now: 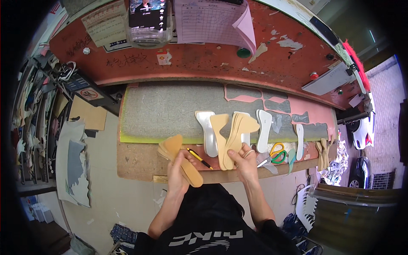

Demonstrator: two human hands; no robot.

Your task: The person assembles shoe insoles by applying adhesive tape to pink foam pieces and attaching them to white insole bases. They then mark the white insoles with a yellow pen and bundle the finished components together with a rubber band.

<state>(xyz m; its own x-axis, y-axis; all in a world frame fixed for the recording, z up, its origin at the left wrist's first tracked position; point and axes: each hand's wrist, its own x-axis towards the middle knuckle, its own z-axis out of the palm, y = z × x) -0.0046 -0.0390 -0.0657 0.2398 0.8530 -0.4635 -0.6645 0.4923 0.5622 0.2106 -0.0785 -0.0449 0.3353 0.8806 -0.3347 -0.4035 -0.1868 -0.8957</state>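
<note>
My left hand (pixel 179 166) is closed round a small stack of tan insole-shaped pieces (pixel 192 173), wide at one end and rounded at the other. Several more tan insole-shaped pieces (pixel 238 131), fanned out, are pinched in my right hand (pixel 244 161). Partly behind that fan, white insole-shaped pieces (pixel 208 136) lie on the grey cutting board (pixel 170 110). Another white piece (pixel 264 129) rests to their right. Between my hands is a yellow and black pen-like tool (pixel 199 159). Scissors with yellow and green handles (pixel 278 154) lie to the right of my right hand.
A red machine beam (pixel 191 63) spans the far side, carrying papers (pixel 208 25) and a phone (pixel 146 17). On the board's right lies a pink sheet (pixel 310 102) with cut-out shapes. Tan strips (pixel 322 155) hang over the wooden front edge. Scrap sheets (pixel 76 161) stand at left.
</note>
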